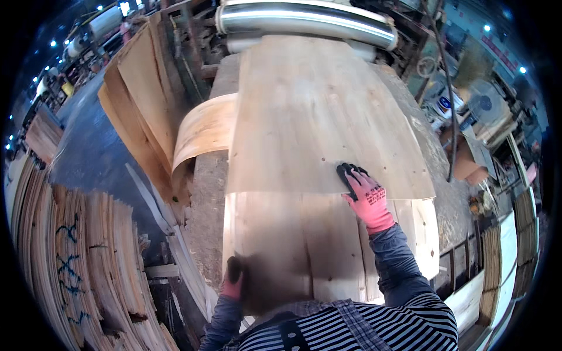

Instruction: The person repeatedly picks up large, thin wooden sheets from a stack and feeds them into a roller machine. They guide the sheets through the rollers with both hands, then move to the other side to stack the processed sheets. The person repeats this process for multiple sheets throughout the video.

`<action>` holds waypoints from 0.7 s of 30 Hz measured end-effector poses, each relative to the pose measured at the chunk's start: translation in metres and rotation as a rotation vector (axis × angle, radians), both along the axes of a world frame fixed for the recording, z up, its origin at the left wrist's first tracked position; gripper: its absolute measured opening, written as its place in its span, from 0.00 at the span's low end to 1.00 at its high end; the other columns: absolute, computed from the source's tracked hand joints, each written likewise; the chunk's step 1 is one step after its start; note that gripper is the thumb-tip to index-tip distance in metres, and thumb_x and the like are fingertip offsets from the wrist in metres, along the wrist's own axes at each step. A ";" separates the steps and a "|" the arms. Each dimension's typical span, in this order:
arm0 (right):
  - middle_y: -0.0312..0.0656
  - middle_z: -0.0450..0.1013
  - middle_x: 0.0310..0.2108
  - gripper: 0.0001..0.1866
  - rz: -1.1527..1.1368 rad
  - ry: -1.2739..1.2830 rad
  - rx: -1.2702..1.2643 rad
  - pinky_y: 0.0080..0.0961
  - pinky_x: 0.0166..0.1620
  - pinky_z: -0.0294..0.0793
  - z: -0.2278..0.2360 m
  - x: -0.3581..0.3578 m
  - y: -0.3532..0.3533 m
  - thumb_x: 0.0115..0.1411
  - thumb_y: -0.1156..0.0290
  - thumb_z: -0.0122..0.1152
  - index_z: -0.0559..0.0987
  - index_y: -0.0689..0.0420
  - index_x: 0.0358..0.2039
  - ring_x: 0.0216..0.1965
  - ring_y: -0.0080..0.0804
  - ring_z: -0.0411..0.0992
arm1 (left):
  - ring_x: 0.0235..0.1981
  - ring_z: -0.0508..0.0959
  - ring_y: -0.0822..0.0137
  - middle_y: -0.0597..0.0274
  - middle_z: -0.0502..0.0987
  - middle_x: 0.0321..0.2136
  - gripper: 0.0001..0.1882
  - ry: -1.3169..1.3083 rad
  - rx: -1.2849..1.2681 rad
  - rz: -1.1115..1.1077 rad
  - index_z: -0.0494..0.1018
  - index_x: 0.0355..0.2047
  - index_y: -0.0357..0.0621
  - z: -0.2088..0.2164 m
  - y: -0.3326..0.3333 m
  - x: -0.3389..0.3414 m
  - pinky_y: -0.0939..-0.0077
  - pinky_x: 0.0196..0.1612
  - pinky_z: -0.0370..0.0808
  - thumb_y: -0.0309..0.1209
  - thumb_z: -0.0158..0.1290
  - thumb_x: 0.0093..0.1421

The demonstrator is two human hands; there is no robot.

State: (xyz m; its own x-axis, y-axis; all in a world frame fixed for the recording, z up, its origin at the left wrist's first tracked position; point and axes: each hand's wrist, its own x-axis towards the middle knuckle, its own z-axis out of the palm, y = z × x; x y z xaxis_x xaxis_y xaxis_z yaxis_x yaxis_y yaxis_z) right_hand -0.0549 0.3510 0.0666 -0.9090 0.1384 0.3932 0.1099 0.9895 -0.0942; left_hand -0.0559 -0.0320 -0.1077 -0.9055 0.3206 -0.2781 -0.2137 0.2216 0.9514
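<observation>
A wide, pale wood veneer sheet (316, 128) stretches from the metal roller at the far end toward me. Its near edge overlaps more veneer (333, 251) lying below it, split by dark lengthwise gaps. My right hand (366, 199), in a pink glove with black fingertips, rests flat near that edge, fingers stretched out. At the near left edge of the lower veneer is my left hand (233, 279), gloved alike; its fingers are dark and blurred, so their grip is unclear.
A shiny metal roller (304, 26) spans the far end. One curled veneer piece (205, 128) and upright sheets (140, 93) stand left of the worktable (208, 216). Stacked veneer (88, 263) fills the near left. A hanging cable (452, 117) and boxes (468, 158) are on the right.
</observation>
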 end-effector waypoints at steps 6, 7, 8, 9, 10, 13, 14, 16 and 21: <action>0.45 0.60 0.50 0.27 -0.144 0.031 -0.029 0.37 0.54 0.53 -0.032 -0.076 0.048 0.47 0.65 0.54 0.62 0.53 0.50 0.52 0.42 0.56 | 0.53 0.60 0.60 0.49 0.60 0.51 0.30 -0.089 -0.355 0.050 0.55 0.52 0.39 0.017 -0.009 -0.010 0.70 0.54 0.57 0.40 0.48 0.53; 0.46 0.59 0.50 0.27 -0.232 0.054 0.057 0.38 0.55 0.51 -0.034 -0.079 0.050 0.48 0.65 0.53 0.62 0.53 0.50 0.53 0.42 0.55 | 0.52 0.61 0.60 0.49 0.61 0.49 0.30 -0.071 -0.366 0.071 0.56 0.51 0.40 0.015 -0.011 -0.012 0.70 0.52 0.59 0.40 0.49 0.52; 0.46 0.59 0.51 0.27 -0.324 0.068 0.142 0.39 0.56 0.48 -0.038 -0.077 0.047 0.49 0.64 0.52 0.61 0.53 0.51 0.53 0.42 0.54 | 0.50 0.63 0.60 0.49 0.63 0.48 0.29 -0.062 -0.379 0.088 0.57 0.51 0.40 0.026 -0.007 -0.012 0.70 0.51 0.60 0.40 0.50 0.51; 0.49 0.58 0.51 0.27 -0.237 0.139 0.119 0.41 0.57 0.42 -0.031 -0.071 0.037 0.51 0.61 0.50 0.61 0.57 0.51 0.54 0.43 0.52 | 0.49 0.65 0.60 0.49 0.65 0.46 0.29 -0.050 -0.389 0.104 0.58 0.50 0.40 0.034 -0.007 -0.013 0.70 0.50 0.62 0.40 0.52 0.50; 0.50 0.57 0.51 0.28 -0.161 0.115 0.090 0.42 0.57 0.44 -0.024 -0.059 0.024 0.50 0.62 0.51 0.61 0.59 0.51 0.54 0.44 0.52 | 0.47 0.66 0.60 0.50 0.66 0.45 0.28 0.045 -0.277 0.116 0.59 0.49 0.41 0.030 -0.009 -0.017 0.71 0.49 0.63 0.39 0.52 0.50; 0.54 0.57 0.50 0.31 0.154 0.087 0.014 0.43 0.56 0.46 -0.013 0.003 -0.035 0.47 0.62 0.56 0.61 0.64 0.49 0.54 0.49 0.51 | 0.40 0.71 0.62 0.55 0.70 0.39 0.22 -0.036 0.135 0.172 0.62 0.46 0.44 0.059 -0.009 -0.023 0.76 0.44 0.67 0.29 0.52 0.49; 0.55 0.57 0.50 0.34 0.225 0.047 -0.054 0.43 0.56 0.47 -0.022 0.032 -0.050 0.43 0.62 0.60 0.61 0.64 0.49 0.54 0.51 0.51 | 0.41 0.70 0.62 0.53 0.68 0.41 0.20 -0.209 0.143 0.097 0.63 0.47 0.45 0.073 -0.015 -0.027 0.76 0.45 0.66 0.29 0.49 0.52; 0.57 0.56 0.50 0.40 0.320 -0.192 -0.186 0.43 0.57 0.45 -0.028 0.092 -0.076 0.37 0.58 0.64 0.61 0.64 0.48 0.54 0.54 0.50 | 0.42 0.69 0.68 0.56 0.69 0.42 0.19 0.088 0.183 -0.170 0.63 0.47 0.38 0.056 -0.024 -0.034 0.79 0.46 0.66 0.31 0.46 0.55; 0.56 0.51 0.53 0.44 0.352 -0.431 -0.173 0.49 0.57 0.39 -0.091 0.208 -0.102 0.33 0.48 0.63 0.61 0.60 0.49 0.56 0.53 0.47 | 0.45 0.68 0.68 0.56 0.68 0.43 0.19 -0.177 0.605 -0.408 0.62 0.47 0.34 0.133 0.018 -0.052 0.78 0.49 0.64 0.34 0.40 0.59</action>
State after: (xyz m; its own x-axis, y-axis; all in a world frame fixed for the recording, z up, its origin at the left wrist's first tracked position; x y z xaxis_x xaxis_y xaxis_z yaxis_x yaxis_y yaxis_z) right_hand 0.1534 0.2492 -0.0243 -0.9848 -0.1720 -0.0236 -0.1588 0.9474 -0.2780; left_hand -0.1080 -0.0137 0.0253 -0.6401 0.7644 -0.0769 -0.3875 -0.2347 0.8915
